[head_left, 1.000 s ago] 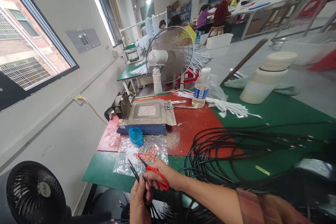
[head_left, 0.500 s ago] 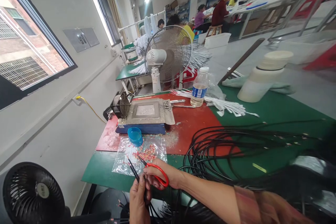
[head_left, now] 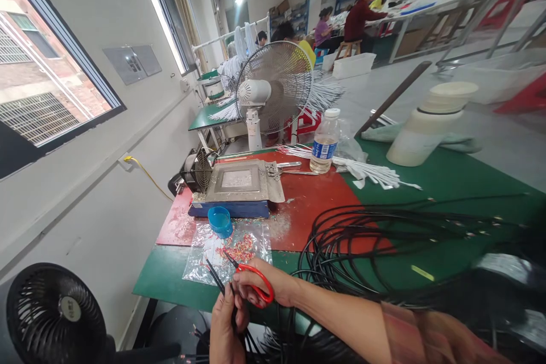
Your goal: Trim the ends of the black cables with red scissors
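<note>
At the near edge of the green table, my left hand (head_left: 228,318) is closed around several black cables (head_left: 215,276), their ends pointing up and away from me. My right hand (head_left: 256,281) grips red-handled scissors (head_left: 258,280), with the dark blades pointing toward the upper left, just right of the cable ends. The fingertips of both hands meet around the cables. Just beyond, a clear plastic bag (head_left: 196,261) lies flat with small red and yellow scraps (head_left: 240,248) on it. A blue cup (head_left: 220,222) stands at its back edge.
Behind the cup sits a blue-based metal solder pot (head_left: 228,209) with a small fan (head_left: 197,170). Loops of black cable (head_left: 333,233) cover the right side. A water bottle (head_left: 324,142) and white wires (head_left: 371,173) lie farther back. A black fan (head_left: 55,318) stands at left.
Both hands stay nearly in place with the scissors and cables. The cable ends have shifted very slightly; a distant seated person in dark red has stretched an arm over a table.
</note>
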`<state>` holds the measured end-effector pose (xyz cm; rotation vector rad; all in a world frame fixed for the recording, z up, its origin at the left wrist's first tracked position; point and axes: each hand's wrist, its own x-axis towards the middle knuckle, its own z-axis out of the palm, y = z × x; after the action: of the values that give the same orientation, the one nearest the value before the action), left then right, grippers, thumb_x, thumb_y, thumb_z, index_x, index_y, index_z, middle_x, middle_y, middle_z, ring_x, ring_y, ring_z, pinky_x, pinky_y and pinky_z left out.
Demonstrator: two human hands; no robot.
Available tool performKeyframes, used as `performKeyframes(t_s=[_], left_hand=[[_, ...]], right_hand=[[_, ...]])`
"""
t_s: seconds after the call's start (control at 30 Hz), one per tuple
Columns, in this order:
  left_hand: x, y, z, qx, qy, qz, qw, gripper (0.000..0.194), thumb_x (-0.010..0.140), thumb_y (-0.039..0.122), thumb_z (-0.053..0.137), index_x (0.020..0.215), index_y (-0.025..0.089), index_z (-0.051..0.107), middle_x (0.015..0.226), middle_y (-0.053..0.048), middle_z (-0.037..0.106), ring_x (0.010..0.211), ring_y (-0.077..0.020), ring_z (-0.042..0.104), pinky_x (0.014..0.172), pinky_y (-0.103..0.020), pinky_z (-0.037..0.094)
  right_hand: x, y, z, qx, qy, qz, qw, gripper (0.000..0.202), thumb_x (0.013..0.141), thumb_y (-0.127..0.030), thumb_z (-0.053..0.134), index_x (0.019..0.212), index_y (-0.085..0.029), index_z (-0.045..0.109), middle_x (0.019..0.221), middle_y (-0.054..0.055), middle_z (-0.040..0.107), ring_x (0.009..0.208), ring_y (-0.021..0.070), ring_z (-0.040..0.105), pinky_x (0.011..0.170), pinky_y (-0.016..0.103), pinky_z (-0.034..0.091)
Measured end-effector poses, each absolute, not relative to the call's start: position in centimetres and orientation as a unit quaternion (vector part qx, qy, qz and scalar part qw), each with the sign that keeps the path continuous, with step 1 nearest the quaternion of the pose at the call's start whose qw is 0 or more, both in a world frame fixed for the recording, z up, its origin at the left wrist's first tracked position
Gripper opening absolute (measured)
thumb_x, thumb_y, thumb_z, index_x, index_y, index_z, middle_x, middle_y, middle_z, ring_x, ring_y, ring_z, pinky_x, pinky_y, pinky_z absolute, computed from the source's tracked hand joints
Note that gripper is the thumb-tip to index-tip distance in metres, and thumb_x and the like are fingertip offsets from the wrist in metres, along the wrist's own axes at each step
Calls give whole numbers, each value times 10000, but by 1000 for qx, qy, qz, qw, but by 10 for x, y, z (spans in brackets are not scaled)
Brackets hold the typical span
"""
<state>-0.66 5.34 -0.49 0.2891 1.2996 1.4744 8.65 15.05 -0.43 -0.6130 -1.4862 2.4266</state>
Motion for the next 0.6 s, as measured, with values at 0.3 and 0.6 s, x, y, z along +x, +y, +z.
performKeyframes(t_s=[0.3,0.6], left_hand=[[-5,52,-3,112,561,620,537,397,610,515,612,531,165,441,377,100,294,382,-12,173,411,-183,120],[-6,52,-6,121,559,618,539,385,639,505,591,540,168,433,380,96,300,388,-13,179,414,-179,123]], right_hand=[[86,151,-5,-199,-505,832,111,401,707,-470,559,548,-103,560,390,-33,473,297,44,379,285,148,268],[87,151,-6,-197,-501,835,117,443,729,-510,539,553,-103,551,404,-32,479,305,42,384,288,145,266]])
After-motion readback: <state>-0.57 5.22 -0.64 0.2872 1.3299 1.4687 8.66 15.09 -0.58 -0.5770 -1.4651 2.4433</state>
